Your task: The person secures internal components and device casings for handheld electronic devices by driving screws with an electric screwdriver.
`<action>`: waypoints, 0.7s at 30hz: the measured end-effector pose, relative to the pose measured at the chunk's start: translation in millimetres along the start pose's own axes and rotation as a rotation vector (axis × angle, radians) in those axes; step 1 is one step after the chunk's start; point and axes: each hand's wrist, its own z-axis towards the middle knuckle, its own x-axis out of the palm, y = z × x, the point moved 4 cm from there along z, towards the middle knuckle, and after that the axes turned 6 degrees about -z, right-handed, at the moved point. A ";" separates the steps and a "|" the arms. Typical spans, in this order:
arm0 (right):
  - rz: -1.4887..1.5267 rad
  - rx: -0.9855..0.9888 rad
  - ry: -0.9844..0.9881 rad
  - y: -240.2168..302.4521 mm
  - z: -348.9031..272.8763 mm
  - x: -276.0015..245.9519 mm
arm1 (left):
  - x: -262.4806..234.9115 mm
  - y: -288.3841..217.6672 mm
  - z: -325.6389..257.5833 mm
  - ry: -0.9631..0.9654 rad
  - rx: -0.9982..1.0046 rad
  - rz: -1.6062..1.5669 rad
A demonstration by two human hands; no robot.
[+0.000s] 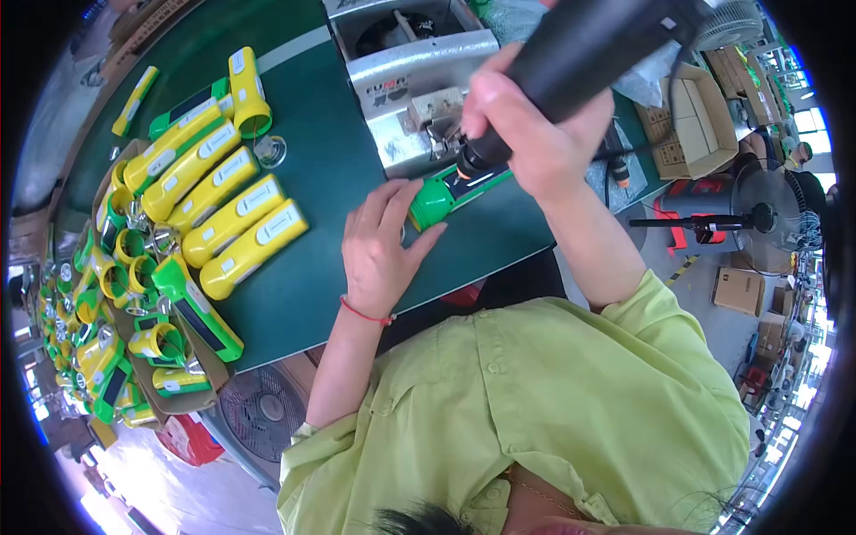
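My right hand [555,141] is wrapped round a thick black electric screwdriver [599,55], its tip pointing down. That tip meets the dark panel of a green flashlight [434,203] lying on its side at the table's middle. With thumb and fingers, my left hand [376,242] grips the flashlight's wide head end. The rest of its body runs right, partly hidden behind the screwdriver and my right hand. To the left lie several yellow-and-green flashlights [254,247] side by side, and a clear round reflector [270,152] rests near them.
Beyond my hands stands a silver metal box [423,71] with open compartments. A crowded carton [198,361] of flashlight parts sits at the left edge. On the right are another screwdriver [617,169], an open cardboard box [694,125] and a fan [767,214]. The green table [308,334] ends near my waist.
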 end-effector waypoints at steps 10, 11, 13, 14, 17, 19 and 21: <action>-0.170 -0.278 -0.048 19.4 -39.6 20.0 | -0.5 5.9 -1.6 -0.046 0.029 -0.013; -0.091 -0.237 -0.098 14.7 -42.3 21.1 | 0.5 5.0 -2.4 -0.065 0.047 -0.015; 0.068 -0.155 -0.203 6.2 -46.7 23.1 | 1.0 4.3 -3.0 -0.058 0.049 -0.017; 0.031 -0.142 -0.183 7.1 -50.4 22.4 | 1.6 3.7 -3.0 -0.050 0.054 -0.016; 0.177 -0.096 -0.211 9.4 -52.4 25.1 | 3.5 6.1 -2.6 -0.069 0.038 -0.052; 0.247 -0.072 -0.224 11.7 -49.1 20.9 | 1.6 4.3 -1.7 -0.061 0.042 -0.045; -0.037 -0.130 -0.146 19.5 -42.2 12.1 | -1.6 -2.3 0.3 -0.053 0.048 -0.038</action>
